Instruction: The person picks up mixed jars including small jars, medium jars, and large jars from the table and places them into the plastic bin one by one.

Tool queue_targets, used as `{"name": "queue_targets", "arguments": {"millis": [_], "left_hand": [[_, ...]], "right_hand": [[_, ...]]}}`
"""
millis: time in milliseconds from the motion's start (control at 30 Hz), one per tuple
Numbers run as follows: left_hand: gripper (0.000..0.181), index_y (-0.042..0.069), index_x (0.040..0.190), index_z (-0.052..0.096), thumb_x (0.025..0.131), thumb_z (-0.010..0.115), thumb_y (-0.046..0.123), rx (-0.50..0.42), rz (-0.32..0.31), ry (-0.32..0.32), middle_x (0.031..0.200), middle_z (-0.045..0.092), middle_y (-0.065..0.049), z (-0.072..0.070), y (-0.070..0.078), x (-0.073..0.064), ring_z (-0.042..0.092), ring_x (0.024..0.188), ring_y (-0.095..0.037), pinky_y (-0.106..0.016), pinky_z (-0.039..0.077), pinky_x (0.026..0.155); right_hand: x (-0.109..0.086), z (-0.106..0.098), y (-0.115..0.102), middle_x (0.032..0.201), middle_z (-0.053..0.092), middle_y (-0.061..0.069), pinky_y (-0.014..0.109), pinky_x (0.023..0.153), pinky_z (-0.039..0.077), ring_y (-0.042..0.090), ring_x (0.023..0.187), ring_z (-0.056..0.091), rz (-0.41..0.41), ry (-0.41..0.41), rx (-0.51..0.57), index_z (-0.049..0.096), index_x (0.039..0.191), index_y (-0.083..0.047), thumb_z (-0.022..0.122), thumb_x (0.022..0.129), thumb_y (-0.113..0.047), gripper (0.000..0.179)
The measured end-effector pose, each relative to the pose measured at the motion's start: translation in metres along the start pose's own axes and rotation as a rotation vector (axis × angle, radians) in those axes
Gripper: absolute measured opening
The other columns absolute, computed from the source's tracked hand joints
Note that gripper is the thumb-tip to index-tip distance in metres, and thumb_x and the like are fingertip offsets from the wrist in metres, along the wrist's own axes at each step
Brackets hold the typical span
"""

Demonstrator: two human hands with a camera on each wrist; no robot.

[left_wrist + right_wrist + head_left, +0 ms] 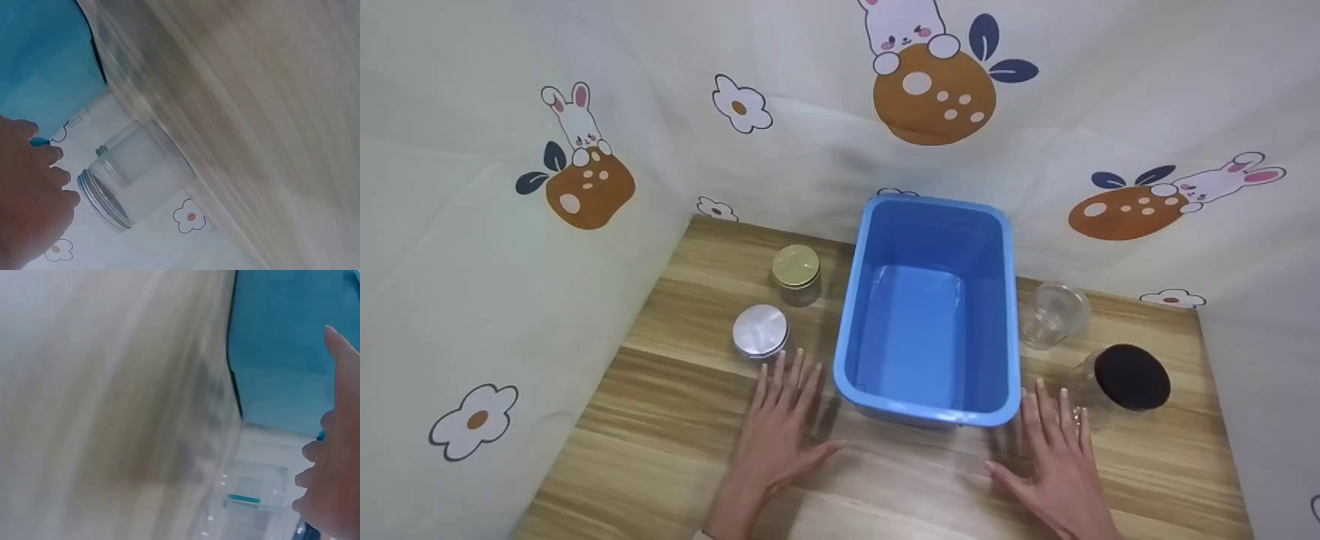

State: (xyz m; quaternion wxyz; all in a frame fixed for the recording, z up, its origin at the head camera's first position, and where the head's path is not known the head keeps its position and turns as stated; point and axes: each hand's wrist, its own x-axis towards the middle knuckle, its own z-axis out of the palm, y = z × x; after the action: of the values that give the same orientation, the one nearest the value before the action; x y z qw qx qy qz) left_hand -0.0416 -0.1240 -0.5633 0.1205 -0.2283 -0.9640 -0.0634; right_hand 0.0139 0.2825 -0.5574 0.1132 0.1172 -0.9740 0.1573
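Note:
A blue plastic tub stands on the wooden table with nothing inside it. My left hand, fingers spread and straight, is to the left of its near end, fingertips close to a clear jar with a silver lid. Behind that jar is a smaller one with a gold lid. My right hand is to the right of the tub's near corner, fingers extended and holding nothing. Beyond its fingers stands a clear jar with a black lid. A clear lidded container sits beside the tub's right wall.
Pale cloth printed with rabbits and flowers hangs around the back and sides of the table. The tub's far end is close to the back cloth, with jars on both sides of it.

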Motion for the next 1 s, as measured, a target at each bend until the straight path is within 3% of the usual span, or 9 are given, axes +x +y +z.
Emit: {"name": "queue_targets", "arguments": {"millis": [133,267,400,533,700,833,1000], "left_hand": [[0.114,0.012,0.160,0.014,0.080,0.036,0.089,-0.001,-0.001,0.018,0.166,0.005,-0.016,-0.005,-0.003,0.013,0.011,0.150,-0.040,-0.056,0.014,0.120],[0.114,0.009,0.159,0.020,0.079,0.037,0.089,-0.024,0.012,0.045,0.165,0.010,-0.017,-0.007,-0.005,0.024,0.012,0.149,-0.041,-0.056,0.013,0.120],[0.117,0.007,0.158,0.020,0.077,0.040,0.089,-0.048,0.021,0.061,0.164,0.013,-0.019,-0.008,-0.007,0.027,0.012,0.149,-0.043,-0.057,0.013,0.119],[0.124,0.007,0.160,0.012,0.074,0.042,0.091,-0.076,0.022,0.047,0.165,0.005,-0.017,-0.009,-0.008,0.030,0.012,0.149,-0.042,-0.055,0.013,0.120],[0.131,0.002,0.158,0.014,0.070,0.044,0.094,-0.093,0.021,0.048,0.166,0.003,-0.017,-0.011,-0.010,0.038,0.010,0.150,-0.041,-0.054,0.013,0.120],[0.138,-0.003,0.157,0.014,0.065,0.049,0.094,-0.160,0.014,0.084,0.166,0.003,-0.015,-0.012,-0.009,0.041,0.011,0.150,-0.040,-0.054,0.014,0.120],[0.139,-0.004,0.156,0.013,0.065,0.055,0.092,-0.248,0.047,0.119,0.166,0.004,-0.015,-0.012,-0.006,0.044,0.014,0.149,-0.040,-0.055,0.018,0.119]], "right_hand": [[0.012,-0.012,0.005,0.163,0.017,0.019,0.053,0.121,0.000,0.036,0.151,-0.001,-0.024,0.023,-0.003,0.024,0.158,-0.007,0.071,0.077,-0.065,0.110],[0.023,-0.020,0.007,0.163,0.019,0.020,0.053,0.121,0.002,0.036,0.151,0.000,-0.051,0.036,-0.022,0.024,0.158,-0.007,0.069,0.078,-0.066,0.109],[0.030,-0.023,0.009,0.162,0.021,0.020,0.056,0.120,0.003,0.036,0.151,0.001,-0.069,0.051,-0.027,0.025,0.158,-0.009,0.071,0.076,-0.066,0.110],[0.035,-0.026,0.010,0.162,0.022,0.020,0.057,0.120,0.001,0.035,0.151,0.001,-0.070,0.059,-0.026,0.028,0.157,-0.009,0.072,0.075,-0.066,0.109],[0.042,-0.033,0.014,0.164,0.018,0.016,0.059,0.119,0.002,0.035,0.151,0.002,-0.086,0.078,-0.053,0.028,0.157,-0.009,0.069,0.076,-0.068,0.109],[0.046,-0.040,0.020,0.162,0.025,0.016,0.061,0.119,0.007,0.037,0.150,0.010,-0.108,0.126,-0.068,0.034,0.155,-0.009,0.071,0.072,-0.068,0.108],[0.051,-0.048,0.029,0.161,0.028,0.016,0.061,0.119,0.006,0.043,0.148,0.018,-0.071,0.139,-0.084,0.034,0.156,-0.014,0.075,0.068,-0.066,0.109]]}}
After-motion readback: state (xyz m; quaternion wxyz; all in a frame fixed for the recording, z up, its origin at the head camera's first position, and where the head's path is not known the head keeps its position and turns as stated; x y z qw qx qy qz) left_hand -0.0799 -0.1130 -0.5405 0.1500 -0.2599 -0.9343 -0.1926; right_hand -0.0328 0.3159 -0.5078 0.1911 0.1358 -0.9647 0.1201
